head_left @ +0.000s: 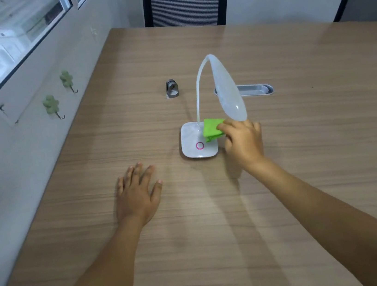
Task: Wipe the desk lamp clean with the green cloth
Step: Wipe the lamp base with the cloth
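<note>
A white desk lamp stands mid-table, with a square base (pixel 193 142) that carries a pink ring, a thin curved neck, and a long head (pixel 227 89) bending down toward me. My right hand (pixel 244 143) pinches a folded green cloth (pixel 212 129) and presses it on the right side of the base, just under the tip of the lamp head. My left hand (pixel 137 193) lies flat on the wooden table (pixel 196 238), fingers spread, left of the lamp and apart from it.
A small grey metal object (pixel 171 88) stands behind the lamp to the left. A silver cable slot (pixel 255 89) is set into the table behind the lamp head. Two chairs stand at the far edge. The wall with green hooks (pixel 51 106) runs along the left.
</note>
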Available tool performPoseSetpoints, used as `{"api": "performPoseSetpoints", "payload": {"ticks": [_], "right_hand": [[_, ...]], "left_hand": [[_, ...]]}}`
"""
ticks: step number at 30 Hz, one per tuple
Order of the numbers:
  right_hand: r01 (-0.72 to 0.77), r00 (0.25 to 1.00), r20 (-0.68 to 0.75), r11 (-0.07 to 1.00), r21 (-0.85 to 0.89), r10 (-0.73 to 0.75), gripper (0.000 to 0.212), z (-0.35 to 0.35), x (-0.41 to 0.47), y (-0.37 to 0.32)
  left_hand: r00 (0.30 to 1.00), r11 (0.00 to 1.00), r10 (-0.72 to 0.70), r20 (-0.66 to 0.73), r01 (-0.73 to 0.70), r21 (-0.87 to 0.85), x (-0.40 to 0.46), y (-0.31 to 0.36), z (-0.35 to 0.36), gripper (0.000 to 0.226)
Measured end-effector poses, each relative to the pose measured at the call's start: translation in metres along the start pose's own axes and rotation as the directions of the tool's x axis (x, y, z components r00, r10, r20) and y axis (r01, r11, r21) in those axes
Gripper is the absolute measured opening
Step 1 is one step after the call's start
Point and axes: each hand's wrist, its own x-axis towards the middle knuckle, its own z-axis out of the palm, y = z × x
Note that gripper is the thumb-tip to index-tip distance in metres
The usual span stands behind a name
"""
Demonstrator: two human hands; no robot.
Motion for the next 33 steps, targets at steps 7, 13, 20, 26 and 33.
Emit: {"api": "performPoseSetpoints", "payload": {"ticks": [7, 13, 20, 26, 33], "right_hand": [[-0.024, 0.984, 0.174, 1.0, 0.003, 0.023, 0.03, 0.031, 0.012, 0.001], [-0.046, 0.988, 0.14, 0.993, -0.11, 0.062, 0.034, 0.018, -0.003, 0.037], [0.006, 0.996, 0.084, 1.0, -0.017, -0.004, 0.028, 0.021, 0.003, 0.002], [-0.118, 0.971, 0.2, 0.99, -0.078, 0.132, 0.035, 0.018, -0.007, 0.024], [-0.24, 0.951, 0.195, 0.97, -0.028, 0.241, 0.036, 0.022, 0.036, 0.001]], "left_hand": [[1.0, 1.0, 0.007, -0.024, -0.007, -0.007, 0.0, 0.001, -0.001, 0.063], [1.0, 1.0, 0.006, -0.025, -0.006, 0.009, 0.001, 0.001, 0.0, 0.063], [1.0, 1.0, 0.006, -0.02, -0.006, 0.002, 0.0, 0.0, 0.0, 0.062], [1.0, 1.0, 0.003, -0.012, -0.003, -0.007, 0.001, 0.0, -0.001, 0.064], [1.0, 1.0, -0.001, -0.021, 0.001, -0.021, 0.001, 0.0, 0.0, 0.062]]}}
